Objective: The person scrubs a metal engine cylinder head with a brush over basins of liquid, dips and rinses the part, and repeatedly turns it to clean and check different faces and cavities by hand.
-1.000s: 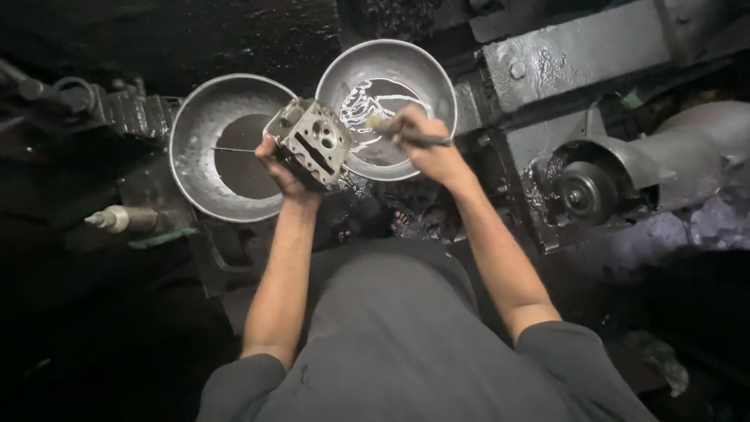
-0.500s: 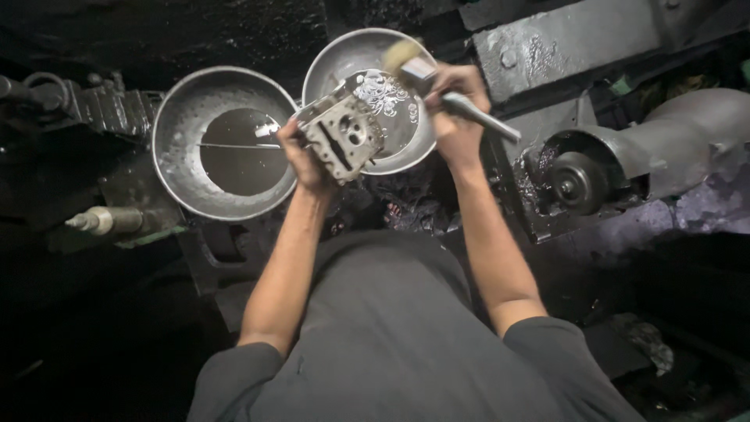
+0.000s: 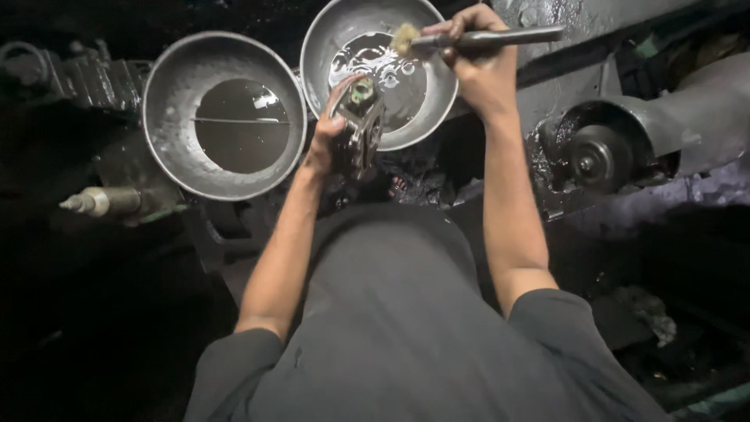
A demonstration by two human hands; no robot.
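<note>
A: Brush (image 3: 469,39) orientation?
B: Held level in right hand (image 3: 476,66), fingers wrapped round handle; bristles pointing left over right basin (image 3: 375,70).
A: Metal part (image 3: 361,125)?
B: Gripped edge-on by left hand (image 3: 324,141) at basin's near rim; detail indistinct, fingers partly hidden.

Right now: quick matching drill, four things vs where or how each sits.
Things:
1. brush
2. metal part
3. left bowl
4. round wheel

States:
A. holds dark liquid, no hand over it
B. gripped in the left hand, at the right bowl's near rim
C. on the machine at far right
D. gripped in the right hand, bristles over the right bowl

Pairs: 1-D, 2-B, 3-A, 4-C
</note>
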